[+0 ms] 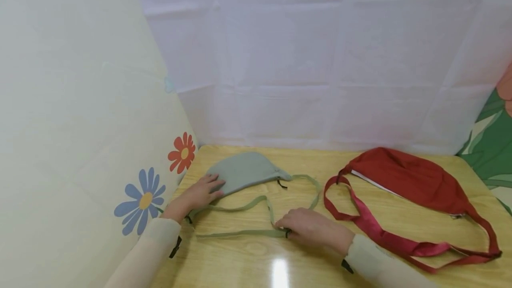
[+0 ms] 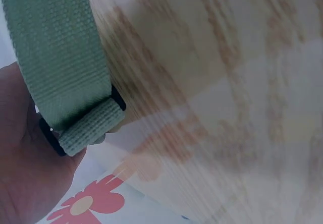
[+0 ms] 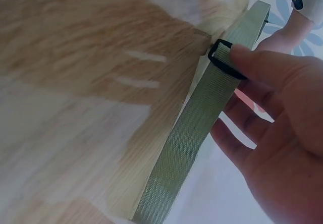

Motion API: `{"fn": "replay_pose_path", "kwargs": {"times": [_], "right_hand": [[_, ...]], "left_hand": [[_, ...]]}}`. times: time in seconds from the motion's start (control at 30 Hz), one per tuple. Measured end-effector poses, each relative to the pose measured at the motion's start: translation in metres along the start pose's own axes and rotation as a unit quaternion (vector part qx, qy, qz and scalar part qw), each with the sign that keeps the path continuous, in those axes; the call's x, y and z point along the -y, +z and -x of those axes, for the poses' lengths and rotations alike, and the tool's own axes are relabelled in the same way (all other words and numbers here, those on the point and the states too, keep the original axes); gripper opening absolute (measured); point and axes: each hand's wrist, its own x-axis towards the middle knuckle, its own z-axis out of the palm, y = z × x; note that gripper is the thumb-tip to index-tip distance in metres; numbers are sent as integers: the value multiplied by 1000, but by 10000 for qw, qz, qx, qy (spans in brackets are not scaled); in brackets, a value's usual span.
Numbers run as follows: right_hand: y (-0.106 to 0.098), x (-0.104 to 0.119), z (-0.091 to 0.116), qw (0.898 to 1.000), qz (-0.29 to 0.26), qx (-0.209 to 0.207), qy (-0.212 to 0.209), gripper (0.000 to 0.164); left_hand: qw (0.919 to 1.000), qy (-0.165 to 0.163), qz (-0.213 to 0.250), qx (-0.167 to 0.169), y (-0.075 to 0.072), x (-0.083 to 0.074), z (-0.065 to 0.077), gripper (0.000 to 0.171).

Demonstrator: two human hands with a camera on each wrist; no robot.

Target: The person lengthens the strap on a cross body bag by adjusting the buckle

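A gray-green waist pack (image 1: pixel 244 172) lies on the desk (image 1: pixel 232 263); the left hand (image 1: pixel 201 194) rests fingers outspread on it, the right hand (image 1: pixel 314 230) pinches a black slider (image 3: pixel 227 69) — a hard pull could twist the slack strap (image 3: pixel 181 146).

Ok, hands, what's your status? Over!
Left hand resting on grey bag. Right hand pinching green strap at black buckle. Nothing seen blocking; red bag off to the right.
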Motion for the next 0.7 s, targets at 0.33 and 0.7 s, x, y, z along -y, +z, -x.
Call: {"fn": "replay_pose_path", "kwargs": {"times": [0.33,0.7], "right_hand": [[-7,-8,4,9969,-485,84,611,34],[-13,-26,11,9983,-391,-173,399,36]], "left_hand": [[9998,-196,-35,99,-6,2,2,49],[9989,-422,-90,183,-10,3,0,49]]}}
